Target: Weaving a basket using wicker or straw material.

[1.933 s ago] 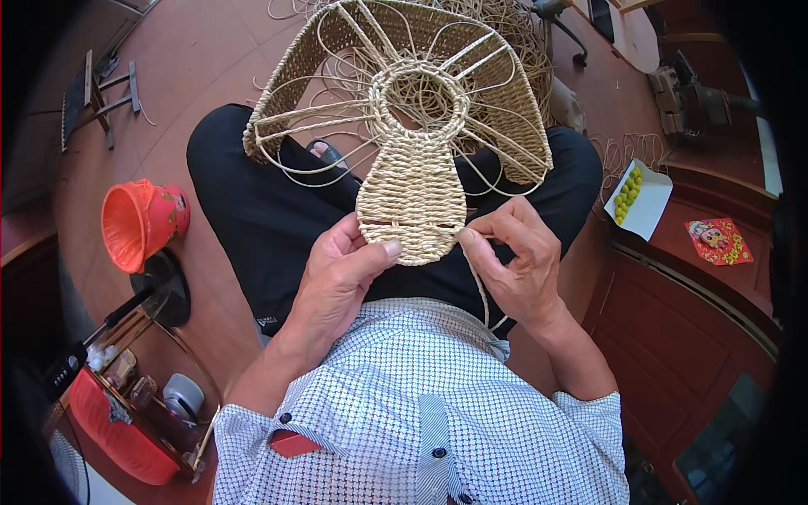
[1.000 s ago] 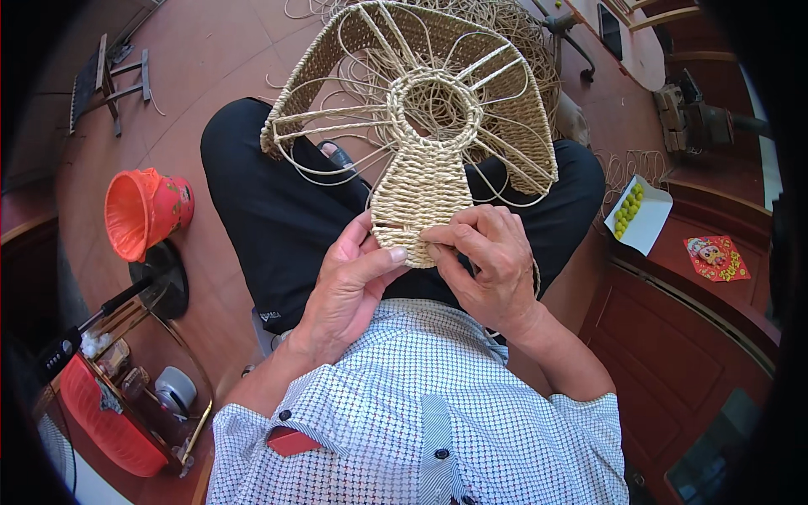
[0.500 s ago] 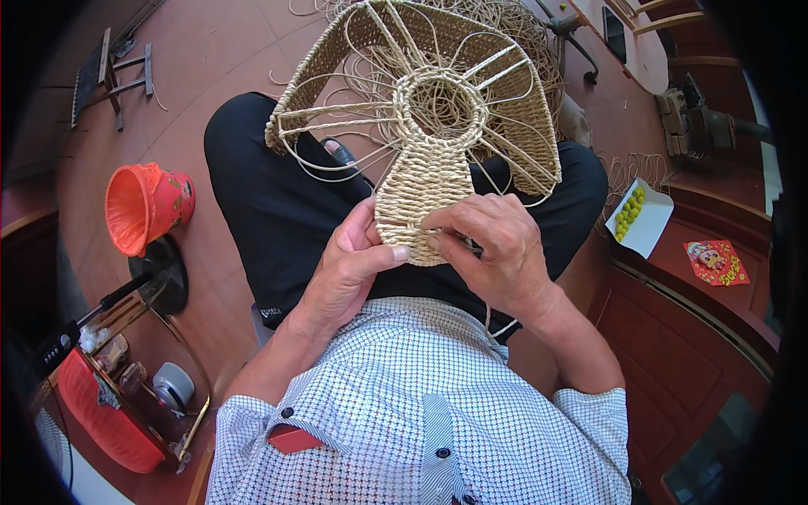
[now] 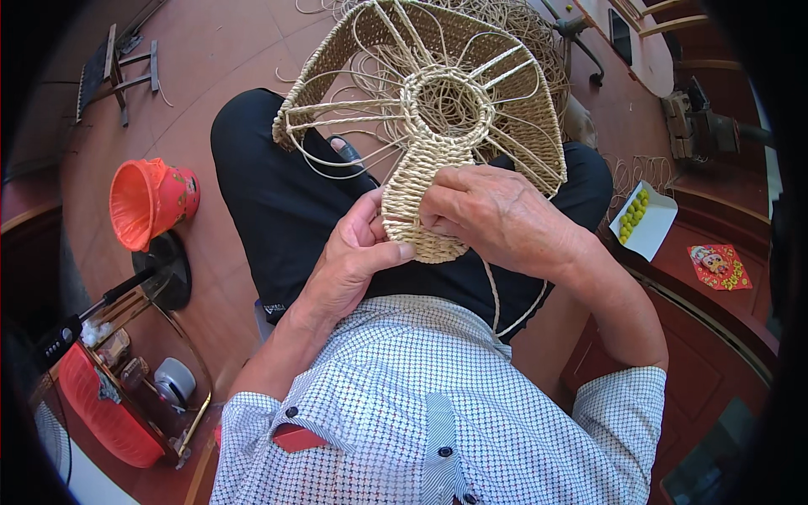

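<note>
A straw-coloured woven rope piece rests over my lap, its narrow woven panel (image 4: 421, 198) pointing toward me. Beyond the panel is a braided ring (image 4: 486, 114), joined by twisted cords to a curved woven band (image 4: 307, 88). My left hand (image 4: 358, 244) grips the panel's left edge, thumb on top near the rounded end. Over the panel's right side, my right hand (image 4: 505, 215) is closed with its fingers curled against the weave; what its fingertips pinch is hidden. A loose twisted cord (image 4: 494, 295) hangs below my right hand.
Behind the woven piece lies a heap of loose cord (image 4: 526, 34). A red bucket (image 4: 156, 202) and a black round base (image 4: 168, 273) are at left. At right are a white box of yellow-green balls (image 4: 644, 220) and a red printed packet (image 4: 720, 265).
My right hand has moved up the panel and turned, its forearm swinging outward to the right. The hanging cord shows more of its length. My left hand keeps its grip.
</note>
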Demonstrator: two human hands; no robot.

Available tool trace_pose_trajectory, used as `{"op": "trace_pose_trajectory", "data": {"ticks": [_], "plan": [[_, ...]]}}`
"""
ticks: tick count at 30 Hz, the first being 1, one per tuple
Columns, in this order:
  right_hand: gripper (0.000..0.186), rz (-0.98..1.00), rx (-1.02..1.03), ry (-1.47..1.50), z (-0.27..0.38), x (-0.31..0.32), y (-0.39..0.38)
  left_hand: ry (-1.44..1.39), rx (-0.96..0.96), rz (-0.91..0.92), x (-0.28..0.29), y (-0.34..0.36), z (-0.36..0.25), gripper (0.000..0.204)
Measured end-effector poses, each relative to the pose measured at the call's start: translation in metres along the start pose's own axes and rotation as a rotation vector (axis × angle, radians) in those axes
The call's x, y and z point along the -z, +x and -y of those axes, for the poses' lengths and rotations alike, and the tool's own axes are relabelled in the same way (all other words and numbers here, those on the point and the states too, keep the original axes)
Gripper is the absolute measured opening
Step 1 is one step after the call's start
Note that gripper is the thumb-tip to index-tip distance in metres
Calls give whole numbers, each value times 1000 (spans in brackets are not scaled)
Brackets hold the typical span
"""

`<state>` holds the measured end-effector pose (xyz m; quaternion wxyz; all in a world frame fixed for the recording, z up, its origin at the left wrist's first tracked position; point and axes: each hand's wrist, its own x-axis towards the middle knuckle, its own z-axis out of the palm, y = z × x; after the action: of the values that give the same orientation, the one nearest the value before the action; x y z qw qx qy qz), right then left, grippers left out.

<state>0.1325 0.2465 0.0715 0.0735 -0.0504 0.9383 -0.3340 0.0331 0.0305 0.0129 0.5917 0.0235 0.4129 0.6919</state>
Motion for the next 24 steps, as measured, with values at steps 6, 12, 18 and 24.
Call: {"op": "trace_pose_trajectory", "data": {"ticks": [6,12,18,24], "plan": [[15,-113,-90,156,3,-8,1,1066,-561,-350,-2,-22,-4,76],[16,-195,-164,670,16,-14,7,1179,-729,-266,-16,-11,-23,39],[12,-313,-259,868,17,-29,2,988,-670,-247,-8,-6,-23,17],[16,-531,-99,263,22,-51,-14,889,-483,-323,0,-8,-20,10]]}}
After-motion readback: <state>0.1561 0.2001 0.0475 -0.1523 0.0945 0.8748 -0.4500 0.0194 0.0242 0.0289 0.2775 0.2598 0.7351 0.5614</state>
